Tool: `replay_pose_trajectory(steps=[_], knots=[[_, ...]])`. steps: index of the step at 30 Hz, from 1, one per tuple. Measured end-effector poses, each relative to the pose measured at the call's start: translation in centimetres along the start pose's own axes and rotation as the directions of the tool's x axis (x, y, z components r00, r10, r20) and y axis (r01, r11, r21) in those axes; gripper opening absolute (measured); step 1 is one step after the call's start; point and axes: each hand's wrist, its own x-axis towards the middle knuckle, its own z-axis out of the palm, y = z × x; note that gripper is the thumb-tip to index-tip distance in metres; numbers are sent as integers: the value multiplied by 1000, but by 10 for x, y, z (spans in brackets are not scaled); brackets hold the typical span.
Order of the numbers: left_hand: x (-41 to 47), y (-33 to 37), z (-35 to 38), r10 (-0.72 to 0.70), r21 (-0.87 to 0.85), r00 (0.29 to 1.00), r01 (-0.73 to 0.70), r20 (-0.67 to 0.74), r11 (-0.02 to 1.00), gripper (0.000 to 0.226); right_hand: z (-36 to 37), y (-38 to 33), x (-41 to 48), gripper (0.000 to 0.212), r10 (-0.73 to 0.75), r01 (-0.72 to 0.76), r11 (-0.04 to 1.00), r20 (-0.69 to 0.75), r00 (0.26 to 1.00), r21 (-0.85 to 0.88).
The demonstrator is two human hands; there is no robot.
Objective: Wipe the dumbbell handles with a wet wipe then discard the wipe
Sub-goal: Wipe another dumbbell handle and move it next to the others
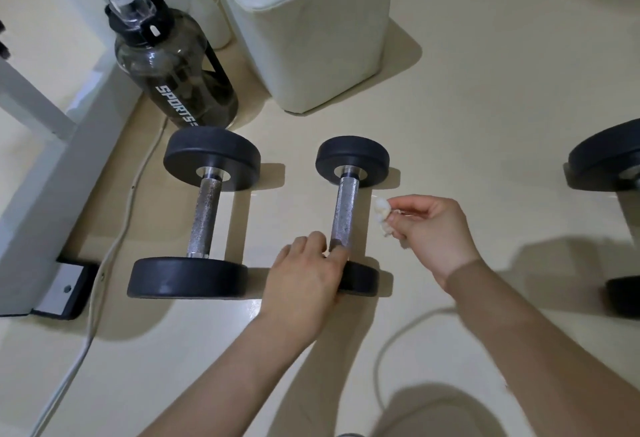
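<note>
Pinching one wipe (382, 216), two hands (304, 284) (436, 232), three dumbbells (204, 211) (346, 208) (609, 159)

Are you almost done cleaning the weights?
Maybe halfway. The wipe is out and crumpled, pinched in the right hand beside the small dumbbell, which the left hand steadies. Its handle looks shiny; the big dumbbell has a dull handle, so probably next. Last, the wipe gets thrown away.

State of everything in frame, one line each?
left hand: holds small dumbbell at near end
right hand: pinches crumpled wipe, clear of handle
large dumbbell: lying on floor, untouched
water bottle: upright, cap shut
white bin: lid closed
</note>
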Motion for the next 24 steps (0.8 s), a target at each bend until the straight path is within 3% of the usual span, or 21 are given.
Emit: replay_pose_trajectory(steps=[3, 7, 10, 15, 18, 20, 24], knots=[[8, 10, -10, 74, 105, 990, -87, 124, 991, 44, -10, 3, 5, 12, 32, -32, 999, -23, 999, 10], [16, 43, -24, 255, 184, 963, -268, 91, 946, 33, -26, 8, 5, 8, 30, -30, 999, -49, 998, -14], [11, 67, -36, 189, 110, 977, -199, 97, 974, 46, -40, 7, 9, 23, -37, 33, 997, -70, 997, -63], [-13, 84, -6, 243, 52, 963, -250, 115, 967, 43, -31, 17, 21, 18, -76, 76, 922, 16, 997, -380], [-22, 77, 7, 226, 38, 971, -229, 75, 973, 39, -22, 24, 26, 15, -70, 82, 911, 44, 997, -404], [-25, 73, 7, 205, 24, 977, -206, 58, 978, 38, -13, 24, 31, 13, -144, 157, 903, 64, 988, -401], [-27, 71, 7, 192, 17, 980, -193, 60, 981, 36, 0, 25, 40, 14, -356, 357, 665, 141, 924, -656]])
